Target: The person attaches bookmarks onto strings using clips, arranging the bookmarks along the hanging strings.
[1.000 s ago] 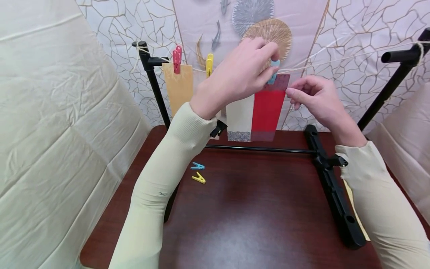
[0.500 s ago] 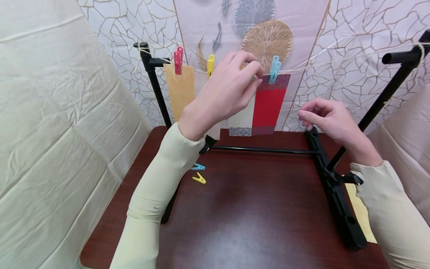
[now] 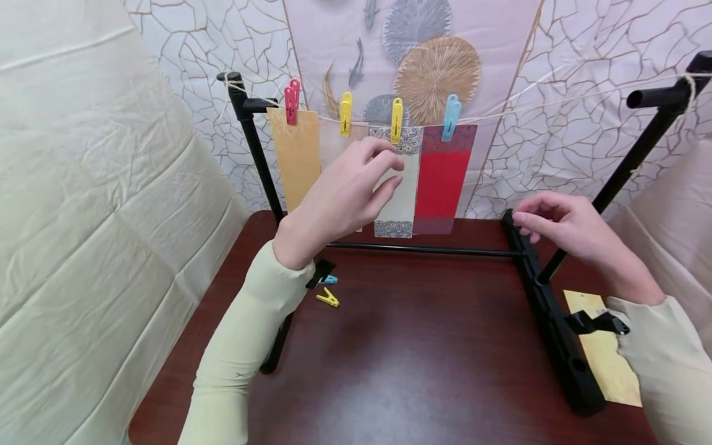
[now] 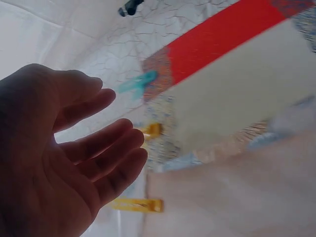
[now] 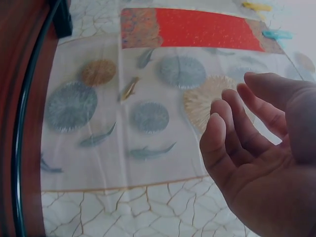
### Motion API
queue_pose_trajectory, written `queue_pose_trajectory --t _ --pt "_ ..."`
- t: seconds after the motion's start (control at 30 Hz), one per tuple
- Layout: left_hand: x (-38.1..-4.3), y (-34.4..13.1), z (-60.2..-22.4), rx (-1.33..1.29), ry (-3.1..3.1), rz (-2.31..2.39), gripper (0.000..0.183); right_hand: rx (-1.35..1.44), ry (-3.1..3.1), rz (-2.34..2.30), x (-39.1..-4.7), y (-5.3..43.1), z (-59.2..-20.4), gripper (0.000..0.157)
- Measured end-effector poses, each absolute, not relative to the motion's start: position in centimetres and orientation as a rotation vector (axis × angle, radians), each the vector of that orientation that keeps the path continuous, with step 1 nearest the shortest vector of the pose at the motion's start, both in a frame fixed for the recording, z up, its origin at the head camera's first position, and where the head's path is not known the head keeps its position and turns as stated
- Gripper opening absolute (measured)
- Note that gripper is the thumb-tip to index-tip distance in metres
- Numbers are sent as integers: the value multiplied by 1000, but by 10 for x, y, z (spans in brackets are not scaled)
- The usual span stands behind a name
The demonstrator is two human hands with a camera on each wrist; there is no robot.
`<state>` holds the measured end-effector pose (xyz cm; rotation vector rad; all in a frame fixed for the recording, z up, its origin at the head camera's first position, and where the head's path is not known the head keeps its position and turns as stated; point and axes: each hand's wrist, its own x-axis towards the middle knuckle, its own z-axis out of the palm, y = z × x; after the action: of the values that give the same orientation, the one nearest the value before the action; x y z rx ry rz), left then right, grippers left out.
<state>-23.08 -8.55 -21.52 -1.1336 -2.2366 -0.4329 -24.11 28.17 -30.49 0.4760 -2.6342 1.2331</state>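
Observation:
My left hand (image 3: 342, 191) hovers in front of the hanging cards, fingers loosely bent with nothing in them. Behind it hangs a white card with patterned ends (image 3: 405, 191), held on the string (image 3: 500, 114) by a yellow clothespin (image 3: 397, 120). To its right is a red card (image 3: 443, 179) under a light blue clothespin (image 3: 452, 117). Leftward hang a pale card, mostly hidden by the hand, under another yellow clothespin (image 3: 346, 114), and a tan card (image 3: 295, 157) under a pink clothespin (image 3: 292, 102). My right hand (image 3: 573, 225), relaxed and holding nothing, is near the stand's right side.
A black stand (image 3: 556, 334) carries the string, with a low crossbar (image 3: 423, 249). On the brown table (image 3: 434, 358) lie a yellow clothespin (image 3: 328, 297) and a blue one (image 3: 329, 280), partly hidden. A yellowish sheet (image 3: 606, 358) lies right of the stand's foot.
My left hand has left the blue clothespin and moved left and down, uncovering the yellow clothespin on the white card. My right hand has moved down and right, away from the red card.

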Motion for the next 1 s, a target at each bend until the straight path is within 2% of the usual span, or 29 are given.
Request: queue_pose_trajectory --t 0.23,0.6,1.0 --pt "-234 -98 -235 -1123 -2276 -461 17 453 -2696 1235 -235 295 -317 15" --pt "-230 -118 -275 -1082 -2436 -462 16 504 -2788 1200 -222 322 -336 7" --pt "-234 -143 -315 -977 -2714 -498 23 422 -2903 1138 -211 366 -356 7"
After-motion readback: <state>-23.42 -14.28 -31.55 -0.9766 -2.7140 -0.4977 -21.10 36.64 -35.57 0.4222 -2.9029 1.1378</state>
